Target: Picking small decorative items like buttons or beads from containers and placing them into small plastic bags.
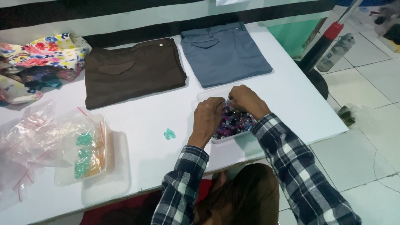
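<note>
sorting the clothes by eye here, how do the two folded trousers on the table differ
The brown trousers are dark brown; the grey trousers are blue-grey. The brown trousers lie to the left, toward the floral fabric; the grey trousers lie to the right, just beyond the tray of beads where the left hand and right hand work. The brown pair's folded shape looks wider, the grey pair's narrower. Both are folded flat on the white table, each showing a flapped back pocket.

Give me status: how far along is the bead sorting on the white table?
Done, apparently: teal beads sit bagged in the left tray, and a small teal cluster lies loose on the table. In hand: left hand and right hand both pick in the container of mixed beads. Left: that container looks quite full.
</note>
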